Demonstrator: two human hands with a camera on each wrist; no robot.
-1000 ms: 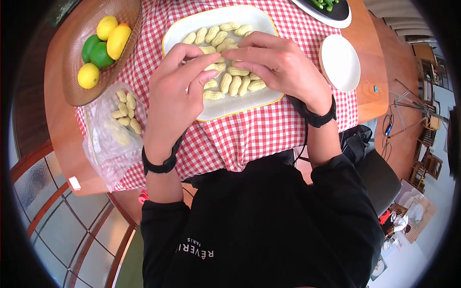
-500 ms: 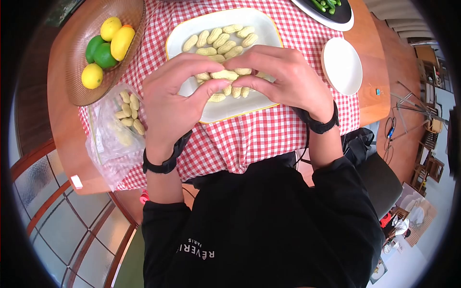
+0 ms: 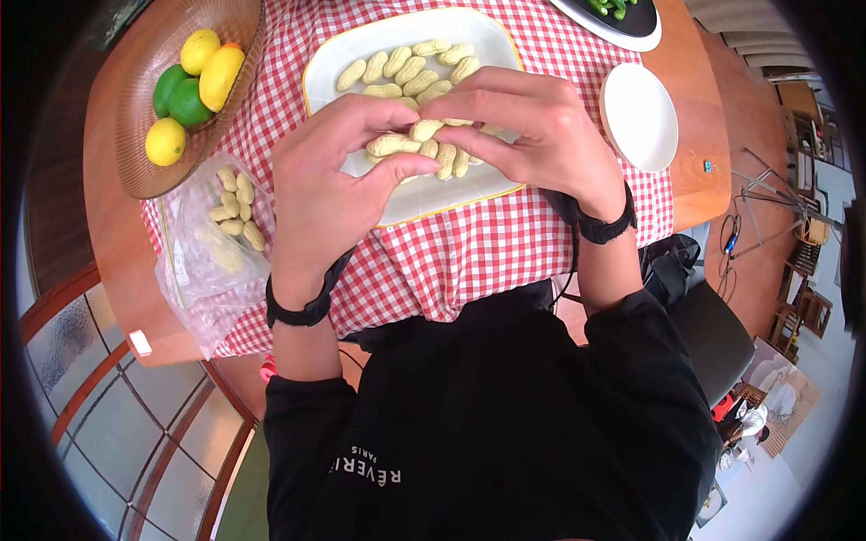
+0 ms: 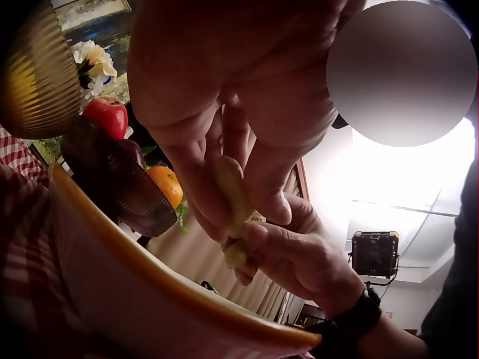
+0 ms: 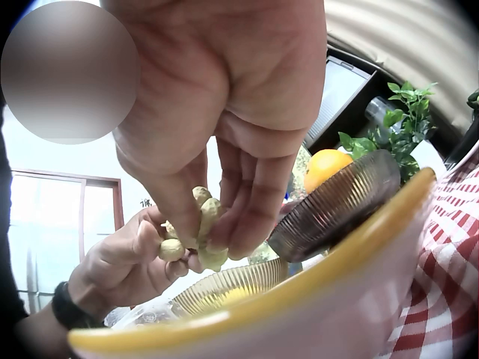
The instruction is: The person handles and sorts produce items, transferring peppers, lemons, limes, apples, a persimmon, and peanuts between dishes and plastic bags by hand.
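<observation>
Both hands are raised over a white tray [image 3: 338,50] with a yellow rim, fingertips close together. My left hand [image 3: 327,176] pinches an unshelled peanut [image 3: 391,144] between thumb and fingers. My right hand [image 3: 546,126] grips another peanut [image 3: 426,130] at its fingertips, its end overlapping the left hand's peanut in the head view. A bit of pale shell also shows between the right fingers. Below them several peanuts [image 3: 410,69] lie in the tray, partly hidden by the hands. The right wrist view shows a peanut [image 5: 212,215] between the right thumb and fingers.
Left of the tray lies a clear plastic bag [image 3: 203,257] with more peanuts. Beyond it stands a ribbed bowl [image 3: 135,135] of lemons and limes. On the right are an empty white bowl [image 3: 639,117] and a dark plate [image 3: 639,20] with green peppers. A checkered cloth [image 3: 469,257] covers the table.
A second ago the fingertips met over the tray's peanuts. Half a second ago both hands were at one peanut; now each has one, with the right hand's shifted left over the other.
</observation>
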